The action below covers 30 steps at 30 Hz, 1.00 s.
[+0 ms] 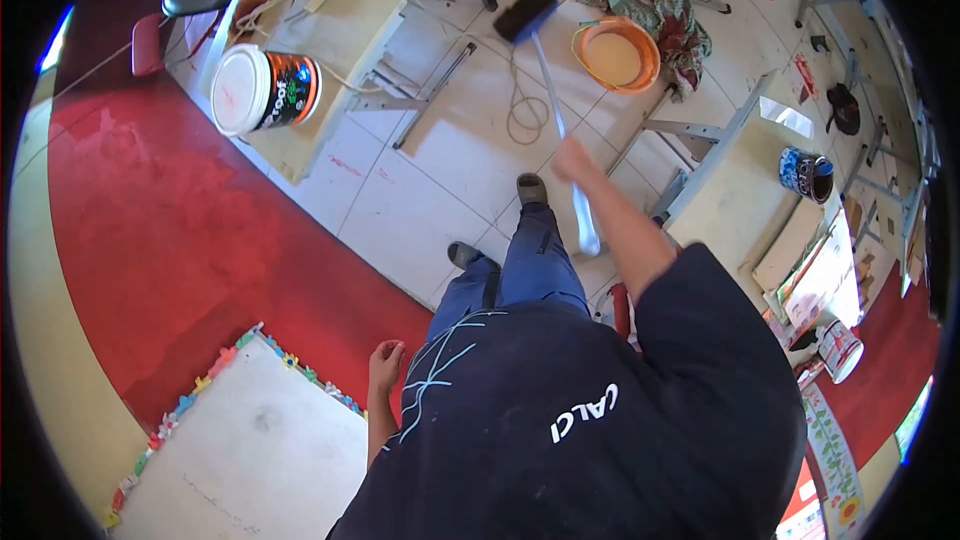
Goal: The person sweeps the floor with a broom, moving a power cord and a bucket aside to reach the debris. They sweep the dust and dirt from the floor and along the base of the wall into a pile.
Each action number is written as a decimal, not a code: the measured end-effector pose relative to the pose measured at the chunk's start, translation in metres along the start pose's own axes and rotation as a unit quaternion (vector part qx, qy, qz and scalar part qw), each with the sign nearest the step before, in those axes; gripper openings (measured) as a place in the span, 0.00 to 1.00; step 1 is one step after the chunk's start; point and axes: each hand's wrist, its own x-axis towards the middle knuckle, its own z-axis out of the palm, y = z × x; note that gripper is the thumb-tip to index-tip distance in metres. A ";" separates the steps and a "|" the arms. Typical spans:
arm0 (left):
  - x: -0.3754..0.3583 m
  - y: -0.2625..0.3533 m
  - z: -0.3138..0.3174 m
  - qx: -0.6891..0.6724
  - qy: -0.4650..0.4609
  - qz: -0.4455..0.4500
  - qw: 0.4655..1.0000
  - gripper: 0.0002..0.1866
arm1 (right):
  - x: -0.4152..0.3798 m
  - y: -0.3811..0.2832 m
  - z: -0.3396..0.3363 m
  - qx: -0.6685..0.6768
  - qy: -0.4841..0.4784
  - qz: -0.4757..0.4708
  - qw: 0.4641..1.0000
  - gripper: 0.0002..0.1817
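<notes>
My right hand [571, 157] is stretched forward and closed around the pale handle [556, 110] of a long brush; its dark bristle head [524, 16] is near the tiled floor, beside an orange basin [617, 54]. My left hand [385, 361] hangs at my side with loose fingers, holding nothing, close to the red-painted wall [180, 230]. My blue trousers and dark shoes [531, 188] are below the brush handle.
A white-lidded paint bucket [262, 90] lies on a pale desk [345, 30] at left. A second desk [735, 185] at right carries a paint can [805, 174]. A crumpled cloth [668, 18] and a looped cable [526, 112] lie on the floor. A white board [245, 445] hangs on the wall.
</notes>
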 end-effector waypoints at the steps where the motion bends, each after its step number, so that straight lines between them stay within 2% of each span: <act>1: 0.002 0.016 0.001 0.017 -0.002 0.006 1.000 0.11 | -0.038 0.007 0.000 -0.014 -0.007 0.019 1.000 0.24; 2: 0.008 0.030 0.000 0.034 -0.004 0.012 0.999 0.11 | -0.059 0.023 0.003 -0.004 -0.020 0.038 0.999 0.26; 4: 0.041 0.038 -0.003 0.048 -0.039 0.044 0.997 0.12 | -0.088 0.063 0.000 0.047 0.012 -0.003 0.999 0.29; 7: 0.094 0.057 -0.002 0.149 -0.082 0.116 0.979 0.13 | -0.155 0.066 -0.035 0.100 -0.002 -0.010 0.995 0.29; 8: 0.124 0.060 0.001 0.137 -0.111 0.109 0.978 0.14 | -0.178 0.068 -0.036 0.112 -0.003 -0.002 0.994 0.29; 9: 0.136 0.096 0.009 0.203 -0.135 0.046 0.969 0.15 | -0.199 0.074 -0.029 0.129 0.014 -0.001 0.991 0.28; 10: 0.150 0.122 0.021 0.275 -0.121 0.157 0.941 0.17 | -0.222 0.079 -0.020 0.148 0.034 0.000 0.988 0.27; 12: 0.208 0.156 0.039 0.299 -0.189 0.237 0.905 0.15 | -0.265 0.095 0.021 0.170 0.092 -0.016 0.981 0.28; 13: 0.236 0.175 0.053 0.308 -0.219 0.286 0.881 0.14 | -0.290 0.086 0.023 0.136 0.029 -0.002 0.990 0.27; 14: 0.265 0.192 0.065 0.332 -0.226 0.282 0.871 0.13 | -0.317 0.072 0.040 0.187 0.119 -0.034 0.974 0.25; 15: 0.296 0.213 0.085 0.357 -0.236 0.283 0.858 0.13 | -0.339 0.065 0.061 0.247 0.039 0.098 0.963 0.26; 16: 0.322 0.231 0.111 0.376 -0.247 0.283 0.847 0.13 | -0.356 0.033 0.056 0.310 0.006 0.193 0.931 0.28; 17: 0.344 0.242 0.131 0.408 -0.241 0.302 0.827 0.13 | -0.371 0.013 0.064 0.287 0.042 0.188 0.938 0.30; 18: 0.368 0.258 0.152 0.435 -0.232 0.326 0.807 0.14 | -0.381 0.010 0.090 0.329 0.039 0.192 0.924 0.31; 19: 0.398 0.259 0.170 0.454 -0.227 0.302 0.807 0.14 | -0.394 0.022 0.142 0.411 0.071 0.177 0.892 0.32; 20: 0.423 0.263 0.191 0.489 -0.216 0.300 0.790 0.14 | -0.392 0.013 0.161 0.428 0.127 0.152 0.882 0.33; 22: 0.465 0.262 0.239 0.526 -0.205 0.303 0.768 0.15 | -0.359 -0.004 0.155 0.606 -0.010 0.319 0.729 0.33; 24: 0.490 0.266 0.295 0.526 -0.221 0.265 0.777 0.15 | -0.327 0.021 0.226 0.610 0.000 0.302 0.733 0.33; 25: 0.510 0.256 0.319 0.492 -0.227 0.318 0.778 0.15 | -0.294 0.015 0.213 0.626 -0.017 0.348 0.698 0.29; 26: 0.535 0.249 0.345 0.457 -0.231 0.374 0.773 0.15 | -0.273 0.026 0.228 0.610 -0.029 0.364 0.703 0.27; 28: 0.571 0.225 0.399 0.421 -0.190 0.386 0.799 0.15 | -0.241 0.050 0.262 0.579 -0.061 0.394 0.711 0.24; 30: 0.603 0.199 0.449 0.425 -0.141 0.336 0.829 0.15 | -0.209 0.063 0.258 0.616 0.008 0.449 0.647 0.19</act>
